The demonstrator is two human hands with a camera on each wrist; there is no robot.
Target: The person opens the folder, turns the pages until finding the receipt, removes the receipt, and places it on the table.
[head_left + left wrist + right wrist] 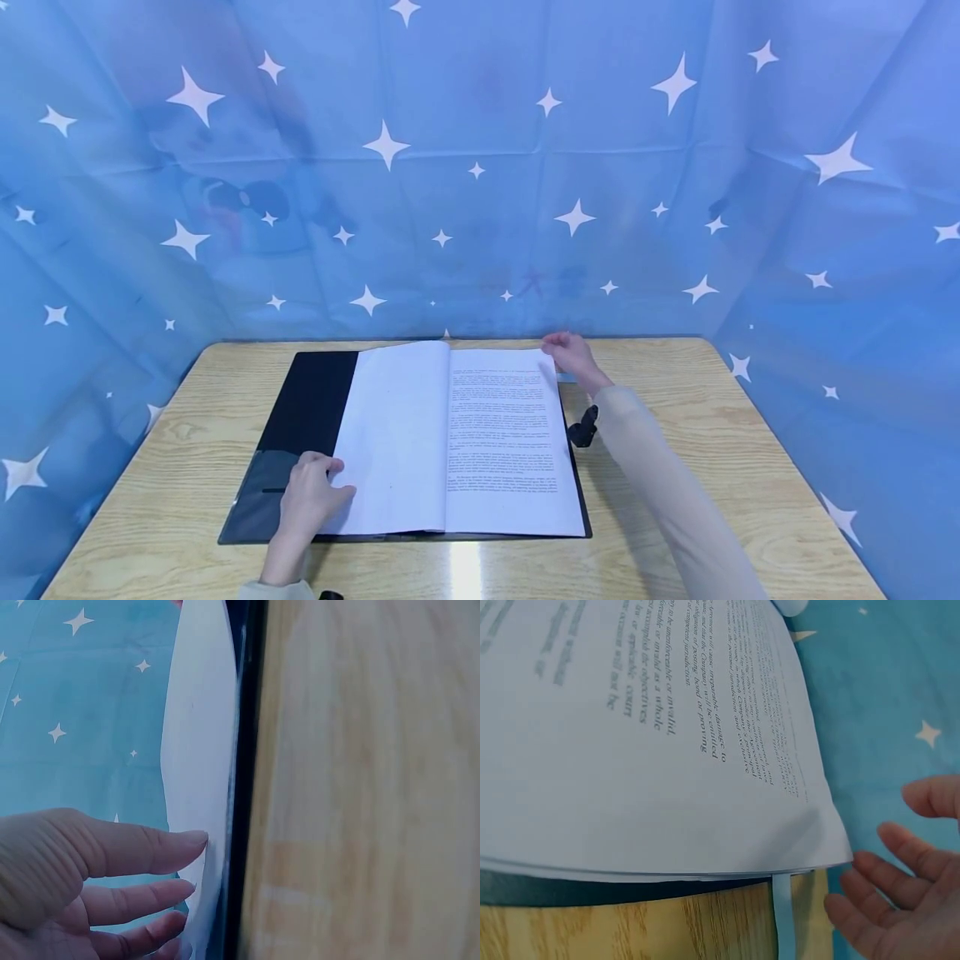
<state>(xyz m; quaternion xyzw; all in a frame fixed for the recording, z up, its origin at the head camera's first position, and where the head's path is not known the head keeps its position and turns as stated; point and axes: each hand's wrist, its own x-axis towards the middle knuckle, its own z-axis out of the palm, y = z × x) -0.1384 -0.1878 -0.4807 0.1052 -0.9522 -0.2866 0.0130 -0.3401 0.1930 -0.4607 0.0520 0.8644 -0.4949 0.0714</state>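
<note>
A black folder [313, 400] lies spread on the table, holding a thick stack of white sheets. Its left page [393, 433] is blank and its right page [502, 433] carries printed text. My left hand [309, 492] is at the lower left edge of the blank page, thumb and fingers apart, fingertips [196, 838] over the paper. At the top right corner of the printed page is my right hand [572, 354]. In the right wrist view its relaxed fingers [900, 881] are beside that corner, with nothing between them.
A pale blue strip [784, 919] sticks out from under the right-hand pages. The folder's lower left part has a clear pocket [255, 500]. The wooden table [712, 467] meets a blue star-patterned curtain [480, 208] behind. A black wrist device [583, 427] is by the right sleeve.
</note>
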